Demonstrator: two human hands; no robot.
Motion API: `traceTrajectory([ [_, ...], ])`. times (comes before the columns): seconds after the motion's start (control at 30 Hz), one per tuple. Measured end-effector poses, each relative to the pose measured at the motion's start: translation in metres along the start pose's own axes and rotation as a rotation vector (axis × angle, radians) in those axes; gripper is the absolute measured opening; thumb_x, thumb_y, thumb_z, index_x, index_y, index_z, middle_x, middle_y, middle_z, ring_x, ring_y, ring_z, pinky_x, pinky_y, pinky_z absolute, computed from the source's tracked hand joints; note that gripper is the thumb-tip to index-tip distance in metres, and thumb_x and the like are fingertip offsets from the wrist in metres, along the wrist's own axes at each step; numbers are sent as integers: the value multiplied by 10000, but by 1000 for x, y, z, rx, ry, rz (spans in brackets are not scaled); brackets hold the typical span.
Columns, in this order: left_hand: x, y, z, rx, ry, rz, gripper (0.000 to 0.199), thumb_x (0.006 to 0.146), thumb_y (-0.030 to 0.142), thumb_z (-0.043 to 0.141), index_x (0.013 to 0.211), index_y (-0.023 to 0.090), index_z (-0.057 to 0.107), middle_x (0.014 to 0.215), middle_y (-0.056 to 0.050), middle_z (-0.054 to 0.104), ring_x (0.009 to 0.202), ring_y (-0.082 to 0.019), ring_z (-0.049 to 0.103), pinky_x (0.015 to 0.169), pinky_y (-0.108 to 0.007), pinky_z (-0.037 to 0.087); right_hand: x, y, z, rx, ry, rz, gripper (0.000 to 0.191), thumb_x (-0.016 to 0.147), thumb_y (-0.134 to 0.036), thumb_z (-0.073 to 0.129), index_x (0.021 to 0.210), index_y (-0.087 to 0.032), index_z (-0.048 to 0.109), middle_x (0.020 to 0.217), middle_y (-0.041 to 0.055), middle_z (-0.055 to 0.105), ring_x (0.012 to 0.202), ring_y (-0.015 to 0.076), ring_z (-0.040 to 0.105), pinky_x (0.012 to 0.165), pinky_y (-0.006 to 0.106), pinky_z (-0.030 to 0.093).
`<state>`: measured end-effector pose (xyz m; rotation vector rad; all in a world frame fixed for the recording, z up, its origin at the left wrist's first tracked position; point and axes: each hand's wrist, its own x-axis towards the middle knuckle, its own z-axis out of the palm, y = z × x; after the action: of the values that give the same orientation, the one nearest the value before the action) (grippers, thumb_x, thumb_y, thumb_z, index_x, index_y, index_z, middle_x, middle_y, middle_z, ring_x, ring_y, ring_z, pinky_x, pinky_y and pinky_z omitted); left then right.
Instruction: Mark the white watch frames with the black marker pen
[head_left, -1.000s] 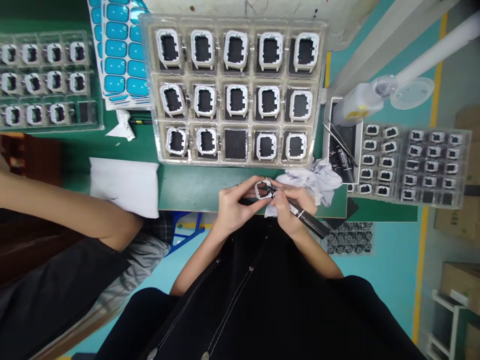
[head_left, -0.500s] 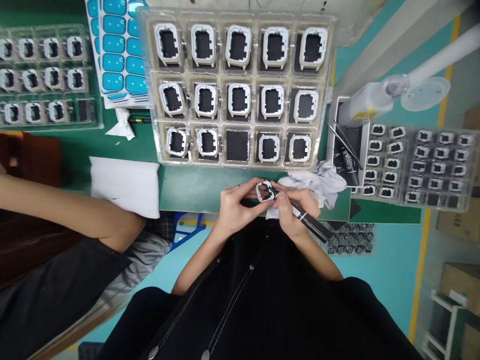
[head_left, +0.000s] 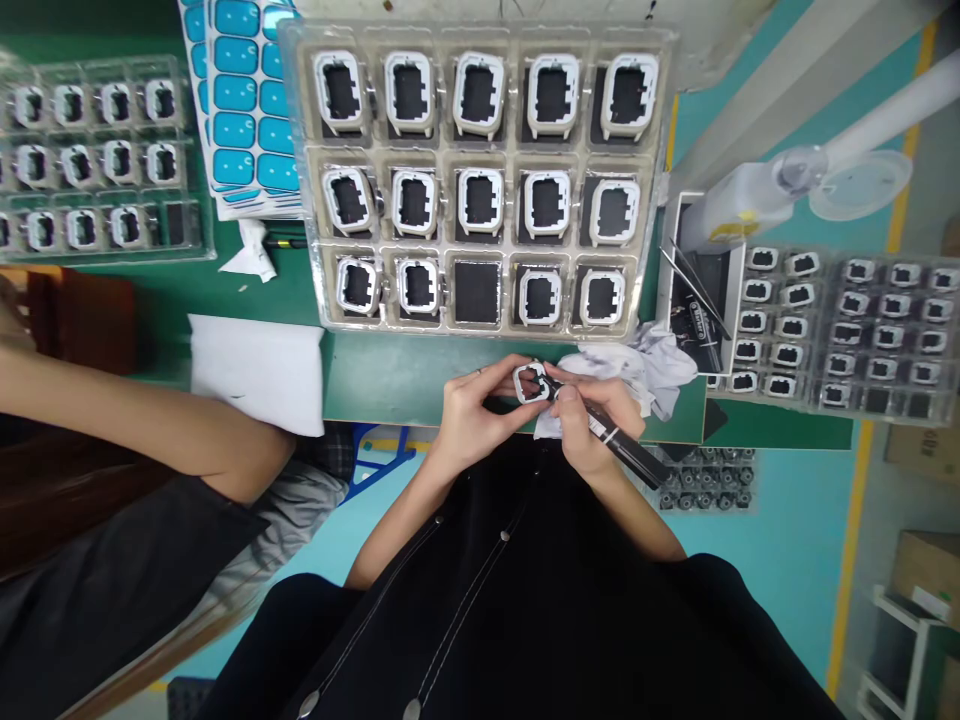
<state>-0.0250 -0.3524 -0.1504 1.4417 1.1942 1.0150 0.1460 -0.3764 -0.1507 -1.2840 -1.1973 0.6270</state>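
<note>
Close in front of my body, my left hand (head_left: 474, 415) pinches a small white plastic frame (head_left: 520, 384) by its edges, thumb below and fingers above. The frame is squarish with rounded corners and notches inside. My right hand (head_left: 589, 425) grips a thick black marker pen (head_left: 634, 458), its body slanting down to the right. The pen's front end meets the right side of the frame; fingers partly hide the exact contact. Just beyond both hands lies a clear plastic tray (head_left: 480, 331) with similar white frames in its pockets; one front-row pocket (head_left: 477, 292) shows only its dark bottom.
A crumpled white cloth (head_left: 660, 365) lies beside my right hand. Right of the tray, a white box (head_left: 739, 290) holds tweezers (head_left: 694, 285) and a bottle. Blue sticker sheets (head_left: 236, 130) and a folded white cloth (head_left: 255, 375) lie left. A co-worker's arm (head_left: 150, 420) reaches in.
The view has shifted slightly, moving the surroundings a little to the right in the picture. Both hands keep nearly the same hold on the frame and the marker pen.
</note>
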Motion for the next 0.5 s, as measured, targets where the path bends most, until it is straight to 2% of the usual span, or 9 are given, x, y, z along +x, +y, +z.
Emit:
traceTrajectory([
  [0.17,-1,-2,-1,34,-13,38,455,957,287,998,1378,220,842,1165,-47,931,988,-237,929,1006,-332,770,-2,0,-2,-7,-28,10,155,1110,-332,763,972,-298,701,821,-14,870,1046,291,940,815,384,775],
  [0.5,-2,-5,-2,102,-1,116,418,999,289,961,1396,230,842,1142,-48,920,967,-221,913,980,-318,763,-2,4,0,0,20,-6,224,1112,-384,759,919,-293,691,828,1,881,979,300,942,809,412,777],
])
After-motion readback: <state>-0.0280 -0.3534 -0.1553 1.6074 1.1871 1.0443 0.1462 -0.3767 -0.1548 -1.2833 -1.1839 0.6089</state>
